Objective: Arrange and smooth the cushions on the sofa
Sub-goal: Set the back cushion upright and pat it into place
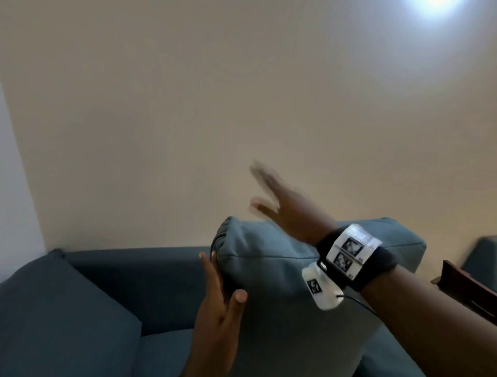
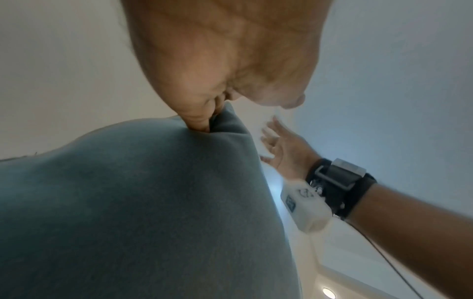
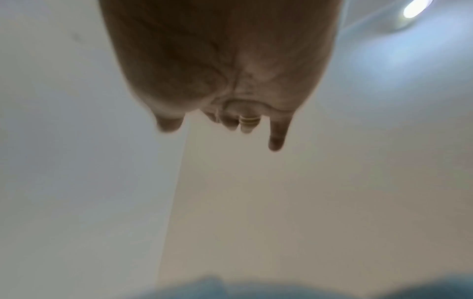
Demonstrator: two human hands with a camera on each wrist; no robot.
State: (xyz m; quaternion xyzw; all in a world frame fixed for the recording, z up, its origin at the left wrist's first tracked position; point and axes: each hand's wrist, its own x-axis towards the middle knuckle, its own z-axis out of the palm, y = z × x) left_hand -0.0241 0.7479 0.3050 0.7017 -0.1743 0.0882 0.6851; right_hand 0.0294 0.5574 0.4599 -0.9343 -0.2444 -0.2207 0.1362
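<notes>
1. Up on the sofa (image 1: pixel 80 304), a teal cushion (image 1: pixel 290 271) stands on end against the backrest, its top edge higher than the sofa back.
2. Left hand (image 1: pixel 217 309) is at the cushion's left edge; thumb on the front face, fingers on the side. From the left wrist view the fingertips (image 2: pixel 198 121) dig into a fold at the corner, so that grip is clamped on the cushion.
3. Right hand (image 1: pixel 285 207) is up in the air above the cushion's top edge, fingers spread and straight, blurred, not holding or touching anything. Grip is fully let go.
4. Right wrist view shows a striped ring (image 3: pixel 248 120) on one finger, with pale wall (image 1: pixel 242 94) behind.
5. Ceiling light (image 1: pixel 441 2) glows at top right, and some dark wooden furniture (image 1: pixel 468 288) pokes in at the right edge.
</notes>
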